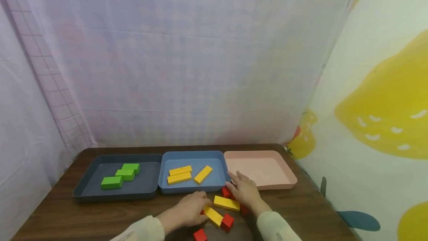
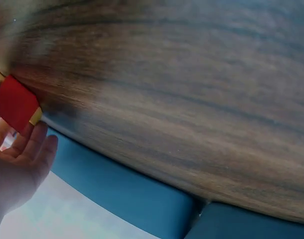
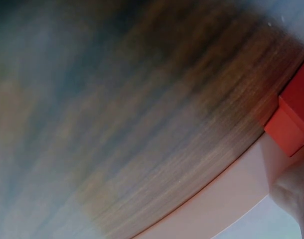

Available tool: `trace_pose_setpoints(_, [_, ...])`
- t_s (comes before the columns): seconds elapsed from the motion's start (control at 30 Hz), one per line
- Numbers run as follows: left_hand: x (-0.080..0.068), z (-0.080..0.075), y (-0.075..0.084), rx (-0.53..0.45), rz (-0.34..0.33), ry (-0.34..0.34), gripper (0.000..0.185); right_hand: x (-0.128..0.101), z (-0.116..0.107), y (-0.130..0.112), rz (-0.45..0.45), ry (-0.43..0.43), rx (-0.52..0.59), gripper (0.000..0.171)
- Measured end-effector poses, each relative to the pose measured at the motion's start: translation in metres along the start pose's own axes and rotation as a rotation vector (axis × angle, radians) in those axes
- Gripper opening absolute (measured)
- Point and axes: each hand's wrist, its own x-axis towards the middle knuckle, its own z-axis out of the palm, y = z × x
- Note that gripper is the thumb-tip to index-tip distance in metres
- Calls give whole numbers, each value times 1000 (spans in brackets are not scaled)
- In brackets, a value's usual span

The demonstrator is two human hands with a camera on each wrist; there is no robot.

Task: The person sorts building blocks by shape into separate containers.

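Left hand (image 1: 188,208) is over wooden table (image 1: 301,211), curtain (image 1: 200,66) behind

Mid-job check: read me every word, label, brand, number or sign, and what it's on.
No text is readable.
Left sleeve: faint marks, perhaps lettering, too blurred to read.
Right sleeve: a faint mark, too blurred to read.
Blocks and trays: none visible.

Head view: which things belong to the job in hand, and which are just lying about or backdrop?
Apparently in the job: red blocks, yellow blocks, green blocks, dark tray, blue tray, pink tray.

Likely just setting: wooden table, pale curtain, lemon-print cloth.
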Motion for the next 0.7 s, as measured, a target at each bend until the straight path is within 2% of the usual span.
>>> trace_pose_setpoints(0.5, [2, -1, -4, -30, 52, -40, 25, 0, 0, 0, 2, -3, 6, 57])
trace_pose_setpoints(0.7, [-1, -10, -5, -114, 28, -12, 28, 0, 0, 0, 3, -11, 11, 57])
